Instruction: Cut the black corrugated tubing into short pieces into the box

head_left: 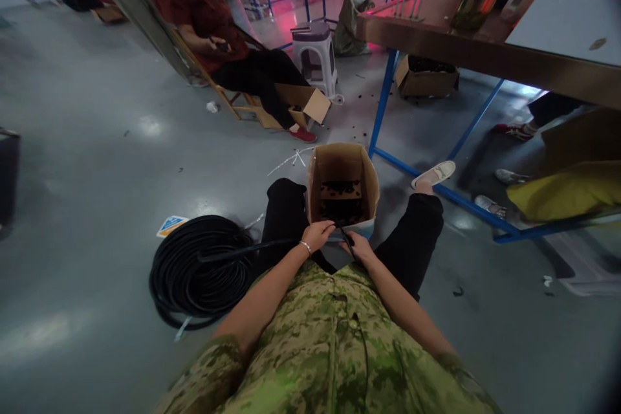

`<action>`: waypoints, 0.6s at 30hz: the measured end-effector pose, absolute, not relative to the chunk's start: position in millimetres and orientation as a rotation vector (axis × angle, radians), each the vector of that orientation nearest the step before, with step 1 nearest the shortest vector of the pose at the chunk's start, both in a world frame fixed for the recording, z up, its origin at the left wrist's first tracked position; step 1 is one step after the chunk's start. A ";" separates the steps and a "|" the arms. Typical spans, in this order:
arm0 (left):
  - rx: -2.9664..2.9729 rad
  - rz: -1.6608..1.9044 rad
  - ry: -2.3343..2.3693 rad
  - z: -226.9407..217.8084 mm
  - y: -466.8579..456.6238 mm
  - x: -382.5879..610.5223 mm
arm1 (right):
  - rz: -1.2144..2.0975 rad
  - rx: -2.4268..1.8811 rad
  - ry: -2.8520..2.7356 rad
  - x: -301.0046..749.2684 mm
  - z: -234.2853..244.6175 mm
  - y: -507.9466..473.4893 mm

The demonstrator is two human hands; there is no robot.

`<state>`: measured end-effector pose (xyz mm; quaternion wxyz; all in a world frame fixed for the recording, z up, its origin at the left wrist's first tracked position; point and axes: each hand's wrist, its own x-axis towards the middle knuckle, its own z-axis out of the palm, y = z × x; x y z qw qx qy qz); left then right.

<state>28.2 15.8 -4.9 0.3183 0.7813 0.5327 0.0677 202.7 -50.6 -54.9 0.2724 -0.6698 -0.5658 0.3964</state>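
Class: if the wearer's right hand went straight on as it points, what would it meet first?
Beyond the black tube it holds, the right hand would probably meet the near side of the cardboard box, perhaps brushing the left hand; depth is unclear.

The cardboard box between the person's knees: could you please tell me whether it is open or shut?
Open: the box has its top uncovered, and dark pieces show inside.

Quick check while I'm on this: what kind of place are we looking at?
Probably a small workshop or assembly shop: there's a big coil of black hose or cable, an open cardboard box holding small dark pieces, and a blue-legged worktable.
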 end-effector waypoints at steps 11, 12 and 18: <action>2.110 0.113 1.404 -4.9 31.5 41.6 | 0.940 -1.919 -1.526 203.0 -60.1 -49.0; 2.113 0.108 1.395 -4.9 33.3 42.7 | 0.920 -1.931 -1.523 202.9 -60.7 -48.8; 2.100 0.067 1.410 -10.7 37.5 45.4 | 0.874 -1.988 -1.570 201.8 -63.3 -46.1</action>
